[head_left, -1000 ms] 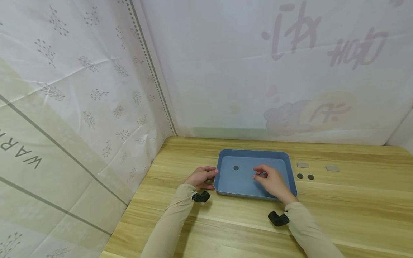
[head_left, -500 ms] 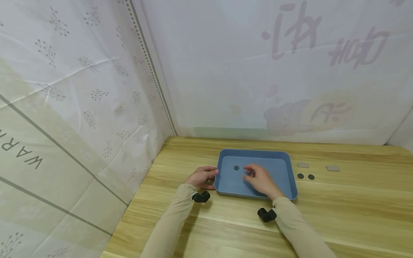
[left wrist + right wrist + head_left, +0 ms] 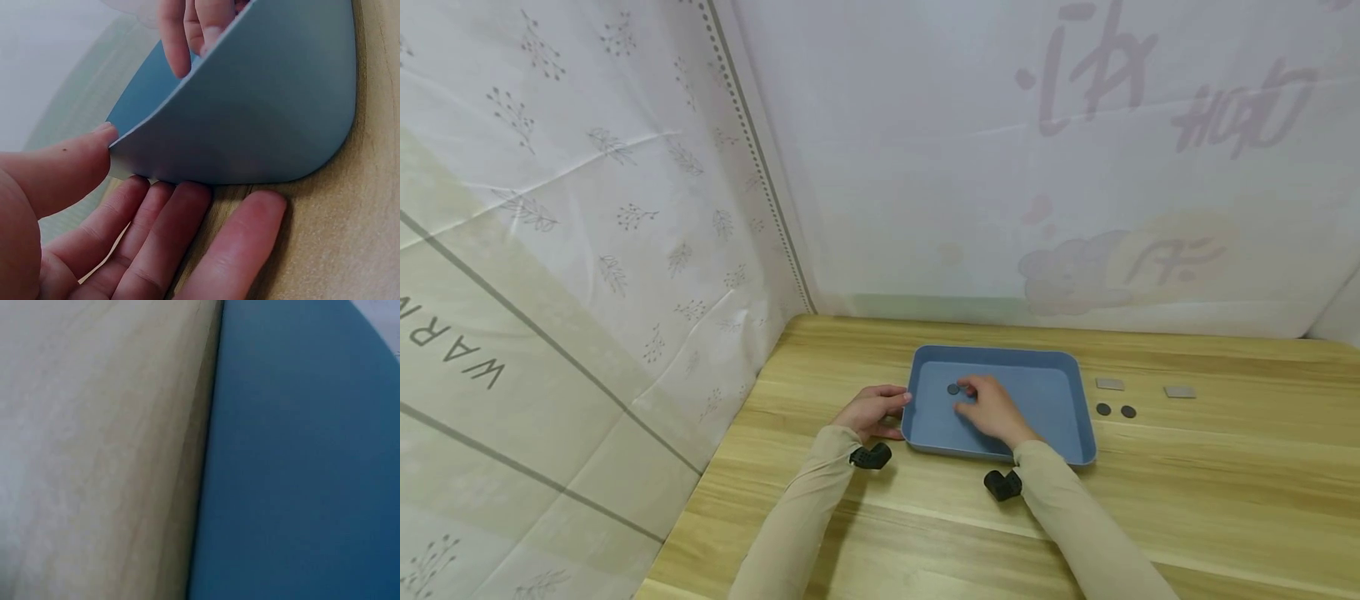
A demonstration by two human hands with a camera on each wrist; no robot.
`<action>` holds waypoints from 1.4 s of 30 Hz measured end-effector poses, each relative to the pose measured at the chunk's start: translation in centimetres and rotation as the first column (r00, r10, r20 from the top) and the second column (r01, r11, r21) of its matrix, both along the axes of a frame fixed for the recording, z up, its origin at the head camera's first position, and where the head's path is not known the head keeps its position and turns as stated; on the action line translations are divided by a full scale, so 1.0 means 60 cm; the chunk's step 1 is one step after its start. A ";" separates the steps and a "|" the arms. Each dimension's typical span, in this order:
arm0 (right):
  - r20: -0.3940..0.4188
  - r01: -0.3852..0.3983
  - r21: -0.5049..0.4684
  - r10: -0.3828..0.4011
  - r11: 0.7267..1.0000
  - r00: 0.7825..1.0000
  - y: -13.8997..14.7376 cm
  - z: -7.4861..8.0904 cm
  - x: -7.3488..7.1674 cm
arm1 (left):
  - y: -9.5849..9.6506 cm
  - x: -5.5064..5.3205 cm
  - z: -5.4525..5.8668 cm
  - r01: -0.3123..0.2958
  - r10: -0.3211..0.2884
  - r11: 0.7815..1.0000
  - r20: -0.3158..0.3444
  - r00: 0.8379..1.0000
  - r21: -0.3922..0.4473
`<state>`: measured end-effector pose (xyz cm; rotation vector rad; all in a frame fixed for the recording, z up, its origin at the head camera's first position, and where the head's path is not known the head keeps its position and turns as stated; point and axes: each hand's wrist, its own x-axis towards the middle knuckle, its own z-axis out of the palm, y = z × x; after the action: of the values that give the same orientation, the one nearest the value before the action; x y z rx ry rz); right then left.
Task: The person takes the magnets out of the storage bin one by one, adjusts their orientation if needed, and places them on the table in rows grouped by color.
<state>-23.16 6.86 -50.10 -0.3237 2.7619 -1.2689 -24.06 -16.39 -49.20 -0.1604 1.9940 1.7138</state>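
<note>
A blue rectangular tray (image 3: pixel 1048 396) lies on the wooden table. At its left end my left hand (image 3: pixel 871 410) grips the side; in the left wrist view the thumb (image 3: pixel 94 144) is at the rim and the fingertips (image 3: pixel 194 194) meet the lower edge of the wall. A small dark round disc (image 3: pixel 953 389) lies on the tray floor, left of centre. My right hand (image 3: pixel 992 410) is over the tray, thumb and index finger apart, the index fingertip right beside the disc. The right wrist view shows the tray wall (image 3: pixel 300 462) but no fingers.
To the tray's right on the table (image 3: pixel 1225 475) lie two dark discs, one nearer (image 3: pixel 1103 409) and another disc (image 3: pixel 1128 412) beside it. Behind them are a grey rectangular piece (image 3: pixel 1109 384) and a second grey piece (image 3: pixel 1180 392). Printed curtains (image 3: pixel 925 208) hang behind and at left.
My right hand has moved left across the tray until its fingertips are beside the disc. The left hand keeps its place at the tray. The head view has shifted slightly.
</note>
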 end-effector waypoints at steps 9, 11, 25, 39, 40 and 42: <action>-0.017 0.040 0.078 -0.038 0.996 0.999 -0.012 -0.011 -0.011 | 0.004 -0.001 0.006 0.004 -0.004 1.000 0.007 1.000 0.002; -0.025 0.046 0.089 -0.044 0.995 0.999 -0.014 -0.011 -0.010 | 0.004 -0.001 0.007 0.003 -0.003 1.000 0.009 1.000 0.001; -0.054 0.040 0.136 -0.033 0.990 0.998 -0.020 -0.008 -0.007 | 0.002 0.001 0.005 -0.002 0.002 1.000 0.011 1.000 -0.009; -0.083 0.068 0.109 -0.059 0.992 0.995 -0.023 -0.008 -0.004 | 0.000 0.001 0.003 -0.007 0.007 1.000 0.018 1.000 -0.012; -0.082 0.070 0.108 -0.061 0.992 0.995 -0.023 -0.008 -0.003 | 0.000 0.002 0.003 -0.005 0.005 1.000 0.016 1.000 -0.015; -0.079 0.074 0.106 -0.066 0.992 0.995 -0.023 -0.008 -0.003 | 0.000 0.003 0.003 -0.004 0.004 1.000 0.016 1.000 -0.019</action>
<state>-23.32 5.47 -50.59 -0.2739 2.9172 -1.1367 -23.91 -16.40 -49.03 -0.1843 1.9998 1.6919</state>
